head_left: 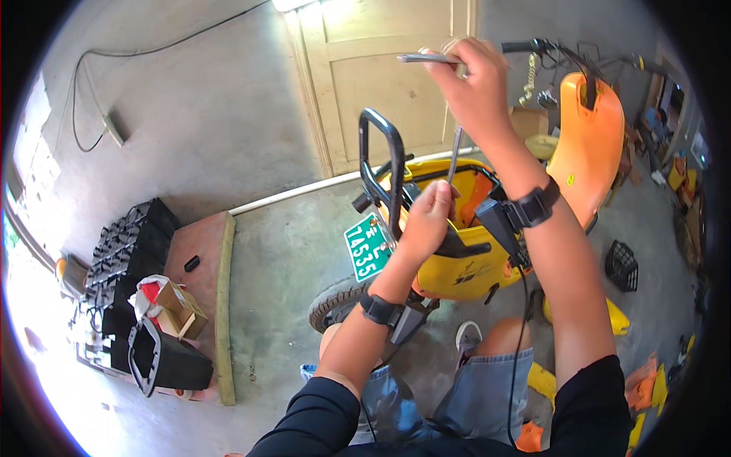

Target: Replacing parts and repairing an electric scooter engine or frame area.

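Note:
My left hand (428,221) is closed around the lower end of a thin grey metal rod (455,156), just above the rear of a yellow scooter (449,274). Raised higher, my right hand (478,84) has its fingers curled on a grey metal bar (425,58) that sticks out to the left. Whether bar and rod are one bent tool I cannot tell, since my right hand and wrist hide the middle. Beside my left hand rises the scooter's black grab rail (397,160). Its seat area lies uncovered, showing an orange and black interior (476,194).
An orange front panel (585,145) and handlebar (525,47) stand at the right. Several black batteries (129,244), a cardboard box (183,312) and a black case (171,365) are at the left. A black basket (621,266) and loose yellow panels (542,382) lie on the right floor.

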{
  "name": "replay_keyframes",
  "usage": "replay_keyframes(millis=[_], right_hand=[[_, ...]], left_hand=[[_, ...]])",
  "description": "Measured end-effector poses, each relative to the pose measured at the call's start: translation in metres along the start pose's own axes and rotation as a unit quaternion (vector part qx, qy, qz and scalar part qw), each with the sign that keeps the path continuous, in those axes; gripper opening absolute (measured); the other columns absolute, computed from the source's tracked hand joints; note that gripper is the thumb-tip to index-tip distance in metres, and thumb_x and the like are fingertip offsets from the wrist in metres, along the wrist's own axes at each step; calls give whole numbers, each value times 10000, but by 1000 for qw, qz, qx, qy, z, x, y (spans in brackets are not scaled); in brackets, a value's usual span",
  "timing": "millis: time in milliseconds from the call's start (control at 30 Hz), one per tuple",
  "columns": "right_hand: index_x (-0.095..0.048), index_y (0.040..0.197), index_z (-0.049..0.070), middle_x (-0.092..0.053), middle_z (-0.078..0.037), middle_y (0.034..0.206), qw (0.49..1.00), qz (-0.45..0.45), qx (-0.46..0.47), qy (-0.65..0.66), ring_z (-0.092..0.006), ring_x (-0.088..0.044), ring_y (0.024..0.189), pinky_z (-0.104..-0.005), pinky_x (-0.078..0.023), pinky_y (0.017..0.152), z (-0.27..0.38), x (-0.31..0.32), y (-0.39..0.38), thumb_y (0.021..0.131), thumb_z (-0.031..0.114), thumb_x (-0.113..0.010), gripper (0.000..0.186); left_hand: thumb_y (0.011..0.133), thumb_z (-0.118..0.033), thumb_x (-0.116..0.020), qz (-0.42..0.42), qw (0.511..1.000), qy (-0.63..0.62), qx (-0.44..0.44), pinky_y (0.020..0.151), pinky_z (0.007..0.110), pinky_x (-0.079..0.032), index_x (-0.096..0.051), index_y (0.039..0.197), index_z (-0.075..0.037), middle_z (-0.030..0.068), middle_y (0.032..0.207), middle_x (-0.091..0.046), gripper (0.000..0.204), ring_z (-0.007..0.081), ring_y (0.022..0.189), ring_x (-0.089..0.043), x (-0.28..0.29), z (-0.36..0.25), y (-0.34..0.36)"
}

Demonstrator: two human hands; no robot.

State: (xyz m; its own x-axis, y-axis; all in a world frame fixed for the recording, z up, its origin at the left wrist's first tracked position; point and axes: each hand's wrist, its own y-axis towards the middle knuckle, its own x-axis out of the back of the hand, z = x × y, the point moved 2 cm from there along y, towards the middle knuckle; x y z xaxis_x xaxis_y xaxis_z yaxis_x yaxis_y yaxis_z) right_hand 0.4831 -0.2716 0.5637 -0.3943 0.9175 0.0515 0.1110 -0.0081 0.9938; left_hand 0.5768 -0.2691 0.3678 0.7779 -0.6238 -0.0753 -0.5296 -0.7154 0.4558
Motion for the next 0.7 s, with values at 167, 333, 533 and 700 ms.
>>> replay_keyframes(millis=[167,333,533,700], right_hand=[[-606,745,47,-584,-26,730,964,32,-124,233,-165,-528,709,-299,-424,682,-1,-3,-12,810,183,-752,210],[-644,883,48,-660,-14,971,877,-11,-175,448,-111,-586,895,-272,-457,838,-7,-3,-16,906,236,-681,193],[-591,875,55,-654,-96,1165,785,0,-239,572,-168,-536,1165,-352,-358,1045,-4,-8,-24,962,453,-565,408],[-563,821,124,-629,-145,1224,698,21,-247,671,-314,-442,1334,-509,-213,1175,1,-10,-21,972,551,-404,480]], left_hand=[[1051,-403,-375,-12,998,-58,39,715,228,-392,-621,984,-46,-21,827,-540,438,73,768,-481,3,-6,-4],[1051,-374,-394,-12,999,-34,27,719,219,-384,-614,996,-39,-25,825,-536,405,65,774,-469,1,-11,-4],[1057,-330,-393,-2,999,-27,20,709,229,-379,-601,976,-35,-22,799,-520,370,73,760,-456,0,-8,-3],[1055,-344,-402,-3,1000,-9,18,709,231,-374,-590,934,-32,-26,817,-492,383,73,772,-433,0,-8,-4]])
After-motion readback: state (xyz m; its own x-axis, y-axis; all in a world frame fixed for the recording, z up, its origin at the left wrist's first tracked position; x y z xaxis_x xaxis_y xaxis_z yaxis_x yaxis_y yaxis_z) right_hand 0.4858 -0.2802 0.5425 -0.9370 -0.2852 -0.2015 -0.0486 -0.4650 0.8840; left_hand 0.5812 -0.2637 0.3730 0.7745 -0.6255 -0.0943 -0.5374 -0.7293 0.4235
